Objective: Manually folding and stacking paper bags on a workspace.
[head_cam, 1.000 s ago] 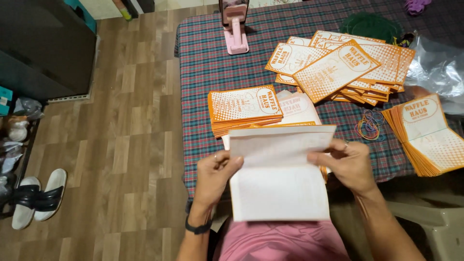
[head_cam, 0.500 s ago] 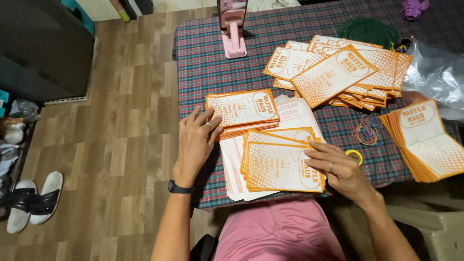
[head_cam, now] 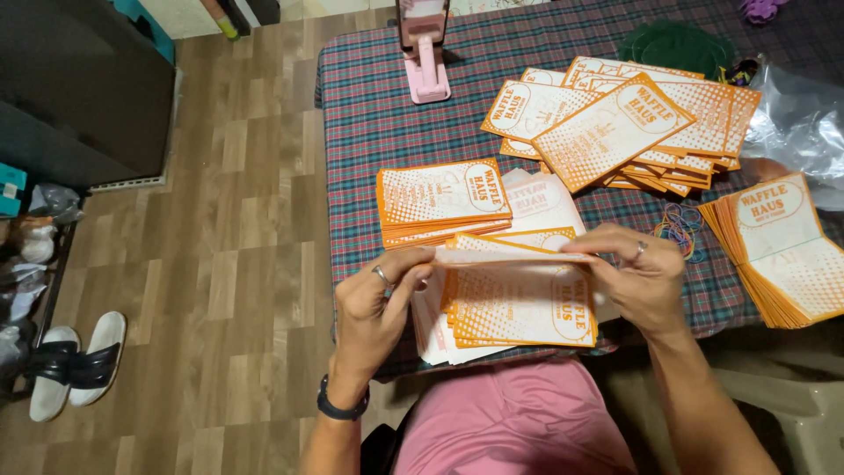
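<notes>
My left hand [head_cam: 380, 297] and my right hand [head_cam: 635, 274] pinch the two ends of one flat orange-and-white paper bag [head_cam: 514, 256], held edge-on just above the table's near edge. Under it lies a small pile of the same bags [head_cam: 519, 308] on top of white sheets. A neat stack of bags [head_cam: 442, 200] sits just beyond my left hand. I wear a dark wristband on the left wrist and a ring on each hand.
A plaid tablecloth [head_cam: 369, 114] covers the table. Loose bags are fanned at the back [head_cam: 629, 123], another stack lies at the right edge [head_cam: 778, 246]. Coloured rubber bands [head_cam: 675, 224], a pink phone stand [head_cam: 424, 53], a clear plastic bag [head_cam: 796, 123]. Slippers [head_cam: 75, 361] on the wooden floor.
A second ago I held one large white-backed bag up. Then both hands rested on the stacks. Now they have lifted one bag by its ends above the near pile.
</notes>
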